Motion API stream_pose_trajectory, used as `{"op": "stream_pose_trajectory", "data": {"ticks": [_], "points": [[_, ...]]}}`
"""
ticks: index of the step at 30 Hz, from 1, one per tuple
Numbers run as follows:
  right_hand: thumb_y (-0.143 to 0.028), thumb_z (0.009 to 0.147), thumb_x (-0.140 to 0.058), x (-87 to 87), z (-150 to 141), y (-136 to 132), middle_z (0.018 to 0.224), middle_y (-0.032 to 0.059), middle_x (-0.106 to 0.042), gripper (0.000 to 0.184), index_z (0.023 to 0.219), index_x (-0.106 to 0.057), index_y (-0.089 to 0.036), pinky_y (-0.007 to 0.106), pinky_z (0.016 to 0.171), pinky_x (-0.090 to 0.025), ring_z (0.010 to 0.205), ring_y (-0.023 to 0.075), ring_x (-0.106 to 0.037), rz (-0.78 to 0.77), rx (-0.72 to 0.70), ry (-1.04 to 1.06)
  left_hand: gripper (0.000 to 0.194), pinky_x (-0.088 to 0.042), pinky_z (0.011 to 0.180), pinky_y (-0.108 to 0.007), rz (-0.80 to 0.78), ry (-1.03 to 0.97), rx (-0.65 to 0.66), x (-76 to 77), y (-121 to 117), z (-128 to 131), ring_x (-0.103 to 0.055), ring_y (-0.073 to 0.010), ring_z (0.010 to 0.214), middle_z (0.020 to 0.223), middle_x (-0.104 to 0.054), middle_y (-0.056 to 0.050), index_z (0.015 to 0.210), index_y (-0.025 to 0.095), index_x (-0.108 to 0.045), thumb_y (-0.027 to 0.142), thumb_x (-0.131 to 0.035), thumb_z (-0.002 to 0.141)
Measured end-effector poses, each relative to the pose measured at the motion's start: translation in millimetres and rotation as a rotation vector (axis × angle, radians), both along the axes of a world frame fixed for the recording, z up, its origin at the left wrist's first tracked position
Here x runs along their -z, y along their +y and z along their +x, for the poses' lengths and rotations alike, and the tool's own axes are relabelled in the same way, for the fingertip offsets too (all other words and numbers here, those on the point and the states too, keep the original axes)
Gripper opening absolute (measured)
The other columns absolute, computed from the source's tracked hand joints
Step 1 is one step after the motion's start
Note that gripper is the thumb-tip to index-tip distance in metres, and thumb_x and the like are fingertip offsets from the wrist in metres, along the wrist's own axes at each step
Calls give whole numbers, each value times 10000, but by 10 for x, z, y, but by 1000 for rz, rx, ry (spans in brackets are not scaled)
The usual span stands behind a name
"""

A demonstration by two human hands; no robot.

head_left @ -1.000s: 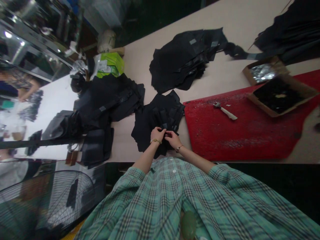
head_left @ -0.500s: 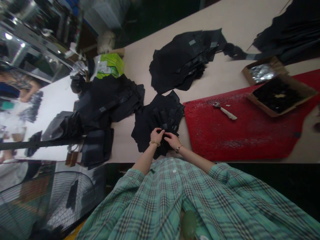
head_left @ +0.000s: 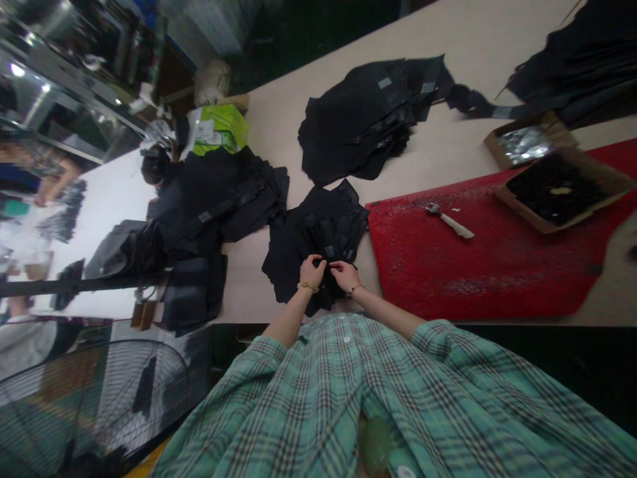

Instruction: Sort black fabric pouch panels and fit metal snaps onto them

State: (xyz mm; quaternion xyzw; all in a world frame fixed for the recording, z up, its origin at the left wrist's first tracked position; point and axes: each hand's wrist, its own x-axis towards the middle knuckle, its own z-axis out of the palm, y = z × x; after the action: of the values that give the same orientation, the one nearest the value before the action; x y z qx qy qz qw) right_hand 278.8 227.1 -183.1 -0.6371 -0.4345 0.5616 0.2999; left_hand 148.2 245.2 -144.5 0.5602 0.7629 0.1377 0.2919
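The left hand (head_left: 312, 271), wearing a gold bracelet, and the right hand (head_left: 344, 275), wearing a thin bracelet, sit close together, fingers curled and pinching the top layers of a stack of black fabric pieces (head_left: 311, 232) on a beige worktable (head_left: 472, 60). Just to the right lies a red board (head_left: 472, 279) bearing a white-handled hammer (head_left: 450, 223) and a shallow cardboard box (head_left: 557, 189) holding dark scraps and one pale bit. A second cardboard box (head_left: 530, 146), just beside it, holds crumpled silvery material. Compared with a moment earlier, the right hand sits slightly higher on the stack; both boxes and the hammer lie unmoved.
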Motion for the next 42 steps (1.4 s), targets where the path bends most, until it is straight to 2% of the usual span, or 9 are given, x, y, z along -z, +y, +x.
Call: {"op": "stream_pose_trajectory", "data": {"ticks": [7,11,16,19,23,26,32,37,42], "points": [[-79,725,-618,39,-23,-16,949,42,-755,270,957,-720,-173,314,875,-556,861,154,-710,8,19,54,270,-469,924,-309,17,147,152,-136,-75,135,-603,-204,1081,1161,-602,-72,1129,246,-542,277,-558,861],[-94,704,-675,22,-29,-25,944,58,-755,252,942,-716,-164,323,853,-564,872,175,-715,6,26,77,282,-466,938,-314,3,108,107,-140,-29,121,-599,-214,1094,1161,-613,-74,1119,231,-536,339,-577,862],[-114,726,-687,13,-25,-13,966,73,-751,257,979,-709,-153,327,872,-554,886,176,-711,-27,27,19,414,-471,930,-325,-7,112,40,-134,-33,90,-616,-214,1072,1178,-624,-77,1292,228,-468,179,-463,881],[-118,744,-664,-13,-25,-13,978,76,-748,272,1010,-709,-149,328,878,-548,890,178,-706,-36,18,-15,406,-474,933,-325,-34,160,101,-144,-68,101,-615,-212,1076,1226,-590,-67,1238,281,-557,136,-410,889],[-73,741,-592,-108,-33,-54,1005,75,-744,323,1025,-725,-149,351,925,-523,943,210,-690,71,-125,13,234,-480,938,-347,-55,178,84,-174,-54,112,-616,-233,1055,1159,-607,-89,1086,245,-637,324,-509,907],[-28,684,-558,-179,-14,-116,1080,59,-719,343,923,-749,-181,359,1010,-476,1054,220,-656,147,-246,51,308,-489,922,-348,-54,176,42,-217,-28,66,-623,-246,1049,1126,-636,-100,1137,208,-601,347,-583,863],[-119,695,-575,-173,106,-205,1222,90,-629,340,1002,-706,-182,421,1111,-381,1215,229,-550,185,86,-35,511,-501,864,-317,-45,303,156,-309,-76,48,-642,-222,1058,1371,-513,-92,1415,310,-436,188,-432,919],[-123,672,-577,-149,107,-131,1047,51,-690,323,978,-662,-186,386,991,-475,997,191,-623,21,137,108,329,-500,823,-322,-102,335,172,-304,-75,213,-648,-236,1015,1303,-533,-99,1205,283,-617,420,-463,949],[-89,618,-585,-179,20,-68,1003,29,-678,351,956,-598,-185,349,968,-485,960,162,-637,0,165,303,521,-489,866,-352,-115,288,45,-274,0,249,-634,-264,1037,1189,-601,-116,1134,230,-634,655,-481,876]]}}
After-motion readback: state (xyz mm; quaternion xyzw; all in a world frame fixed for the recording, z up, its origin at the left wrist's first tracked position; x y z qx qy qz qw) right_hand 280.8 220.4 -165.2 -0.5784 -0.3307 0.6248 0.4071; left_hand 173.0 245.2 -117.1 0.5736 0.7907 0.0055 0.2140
